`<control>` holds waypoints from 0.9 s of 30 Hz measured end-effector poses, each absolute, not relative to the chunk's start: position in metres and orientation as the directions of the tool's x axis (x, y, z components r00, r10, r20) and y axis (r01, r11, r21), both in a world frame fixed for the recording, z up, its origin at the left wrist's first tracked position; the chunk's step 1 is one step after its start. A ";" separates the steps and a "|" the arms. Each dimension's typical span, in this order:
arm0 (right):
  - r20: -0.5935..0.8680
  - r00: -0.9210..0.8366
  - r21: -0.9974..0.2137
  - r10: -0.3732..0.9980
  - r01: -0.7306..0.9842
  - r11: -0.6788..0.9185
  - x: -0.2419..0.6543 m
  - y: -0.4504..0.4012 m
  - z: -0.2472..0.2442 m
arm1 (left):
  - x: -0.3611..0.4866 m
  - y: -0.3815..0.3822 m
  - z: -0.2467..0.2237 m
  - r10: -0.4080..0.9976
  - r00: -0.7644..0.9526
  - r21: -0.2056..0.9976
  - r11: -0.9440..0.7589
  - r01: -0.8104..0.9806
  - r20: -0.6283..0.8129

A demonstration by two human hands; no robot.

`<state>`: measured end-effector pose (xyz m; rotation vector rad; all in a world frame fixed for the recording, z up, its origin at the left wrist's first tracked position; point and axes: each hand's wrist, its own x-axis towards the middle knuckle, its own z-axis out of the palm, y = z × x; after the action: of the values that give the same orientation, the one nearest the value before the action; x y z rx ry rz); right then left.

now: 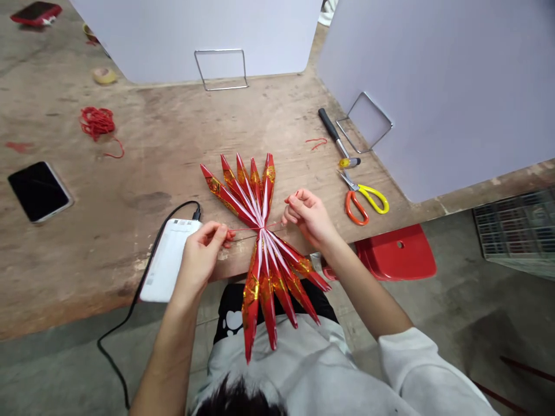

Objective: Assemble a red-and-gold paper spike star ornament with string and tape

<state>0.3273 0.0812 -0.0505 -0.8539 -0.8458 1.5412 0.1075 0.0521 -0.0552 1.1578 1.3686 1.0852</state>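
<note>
Hands (pixel 200 260) (pixel 309 218) pinching thread (pixel 255 227), foil (pixel 271 271) overhanging table edge (pixel 87 311)

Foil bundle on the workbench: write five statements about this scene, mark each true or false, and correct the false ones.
The left hand and right hand hold a red thread across the foil bundle. True.
The right hand grips the scissors. False: they lie on the workbench.
The black phone lies right of the bundle. False: it lies left.
A black cable runs into the white power bank. True.
A red thread coil lies on the workbench. True.
</note>
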 end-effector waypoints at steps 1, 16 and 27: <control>-0.040 -0.115 -0.902 0.993 -0.424 -0.086 0.329 0.083 -0.044 | 0.106 0.055 -0.049 0.992 0.019 0.984 0.121 0.128 -0.124; 0.091 -0.340 -0.991 0.936 0.063 0.120 0.326 0.113 -0.001 | 0.145 0.098 -0.039 0.935 0.322 0.974 0.194 -0.118 -0.147; 0.531 -0.657 -0.217 0.536 0.506 0.835 0.343 0.087 -0.025 | 0.146 0.096 -0.035 0.948 0.220 0.945 0.271 -0.185 -0.229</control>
<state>0.3431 0.0874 -0.0255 -0.7598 -2.4153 0.0665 0.1456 0.0964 -0.0345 0.9574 1.0233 0.9775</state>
